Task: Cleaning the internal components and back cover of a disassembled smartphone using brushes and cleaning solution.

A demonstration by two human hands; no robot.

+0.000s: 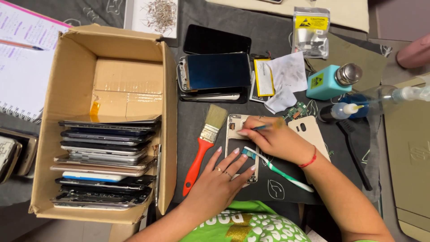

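Observation:
My left hand (221, 177) lies flat with fingers spread on the lower part of an opened phone frame (234, 134) on the dark mat, holding it down. My right hand (273, 136) pinches a thin blue-tipped tool (257, 128) whose point touches the upper part of the frame. A green and white toothbrush (280, 171) lies under my right wrist, its bristles by my left fingertips. A beige phone back cover (309, 132) rests just right of my right hand.
A cardboard box (105, 49) at left holds several stacked phones (105, 163). A red-handled paintbrush (204, 143) lies left of the frame. Farther back are a phone stack (217, 74), a battery (264, 77), a teal dispenser bottle (329, 81), squeeze bottles (345, 110) and a black brush (356, 148).

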